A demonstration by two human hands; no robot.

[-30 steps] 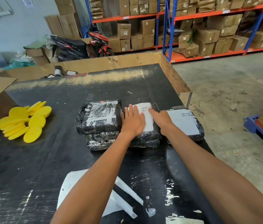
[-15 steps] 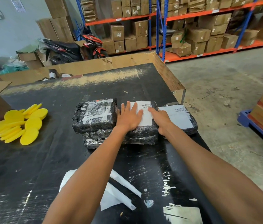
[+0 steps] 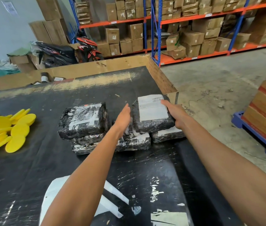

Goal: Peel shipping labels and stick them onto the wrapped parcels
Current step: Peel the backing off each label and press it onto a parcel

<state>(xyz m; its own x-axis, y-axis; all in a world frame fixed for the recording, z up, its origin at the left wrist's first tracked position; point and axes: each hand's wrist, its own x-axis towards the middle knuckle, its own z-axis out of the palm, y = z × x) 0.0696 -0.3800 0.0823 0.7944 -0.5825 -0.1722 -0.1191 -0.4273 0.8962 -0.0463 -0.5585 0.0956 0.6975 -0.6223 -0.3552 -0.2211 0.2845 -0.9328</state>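
Right hand (image 3: 177,114): grips the labelled parcel (image 3: 152,116) at its right edge, thumb on the shipping label (image 3: 152,107).
Left hand (image 3: 123,119): fingers straight, flat against that parcel's left side.

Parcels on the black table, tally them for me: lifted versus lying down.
Lifted parcel, right hand gripping it, left hand flat against its side: 1
Parcels lying on the table: 4 that I can tell apart: top left parcel, one under it, middle parcel, right parcel
Total: at least 5; the left stack may hide more.
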